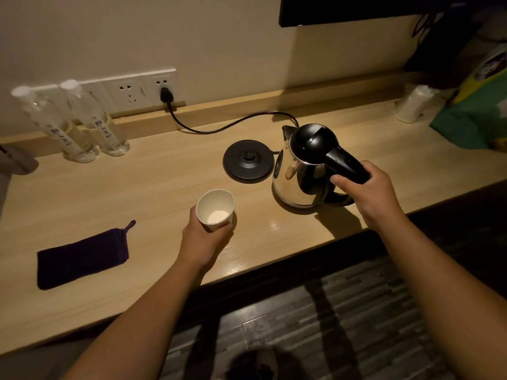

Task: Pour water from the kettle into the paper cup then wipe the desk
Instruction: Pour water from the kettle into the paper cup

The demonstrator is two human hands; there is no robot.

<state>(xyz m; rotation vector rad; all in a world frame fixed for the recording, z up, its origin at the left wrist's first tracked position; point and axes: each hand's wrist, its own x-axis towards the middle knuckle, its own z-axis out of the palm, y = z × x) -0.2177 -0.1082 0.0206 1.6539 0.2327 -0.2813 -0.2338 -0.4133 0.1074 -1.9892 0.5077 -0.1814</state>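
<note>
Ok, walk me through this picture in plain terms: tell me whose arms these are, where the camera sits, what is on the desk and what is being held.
There is no machine here. A camera worn on a person's head looks down at their own two bare arms. The left hand grips a white paper cup, which looks empty. The right hand holds the black handle of a steel kettle, off its round black base, which is plugged into a wall socket. On the wooden desk also lie a dark folded cloth, two clear water bottles, a white roll and a green bag. No water is pouring.
</note>
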